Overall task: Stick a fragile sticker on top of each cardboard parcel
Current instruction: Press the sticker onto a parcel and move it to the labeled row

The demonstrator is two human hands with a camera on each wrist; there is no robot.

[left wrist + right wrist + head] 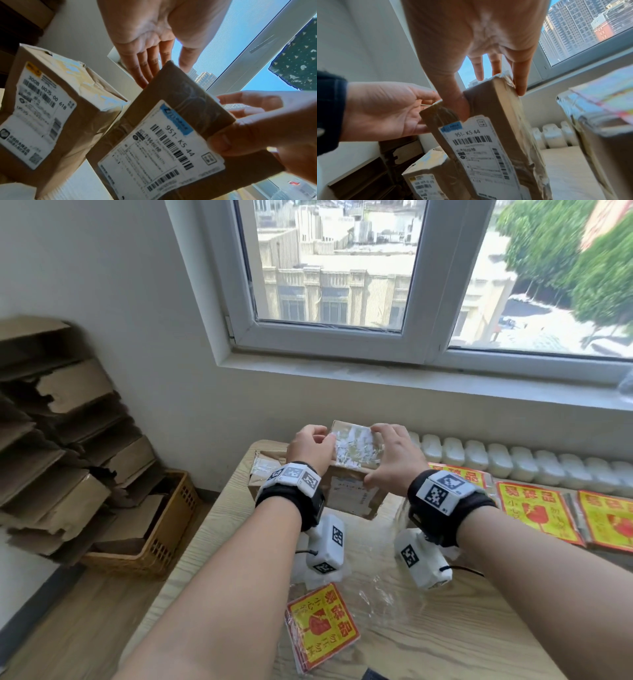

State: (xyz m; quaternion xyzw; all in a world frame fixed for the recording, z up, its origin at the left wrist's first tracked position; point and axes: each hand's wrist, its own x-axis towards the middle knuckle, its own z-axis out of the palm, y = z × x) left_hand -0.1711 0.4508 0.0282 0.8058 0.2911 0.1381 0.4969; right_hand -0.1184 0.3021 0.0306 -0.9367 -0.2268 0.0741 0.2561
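Note:
A brown cardboard parcel [352, 451] with torn white label scraps on top stands at the back of the wooden table [462, 635]. Its shipping label reads 951-KS 44 in both wrist views [171, 138] [484, 143]. My left hand [323, 440] [154, 51] grips its upper left corner, fingers down the side. My right hand [383, 460] [488, 40] holds the right end, thumb on the front face. A second parcel [265, 465] [51, 108] stands just behind and to the left. A wrapped stack of yellow-red fragile stickers [322, 628] lies near me.
More fragile sticker stacks [537, 513] lie at the table's right. A white radiator [513, 457] runs under the window sill. A basket of flattened cardboard [161, 532] stands on the floor at the left. Clear plastic wrap [380, 590] lies mid-table.

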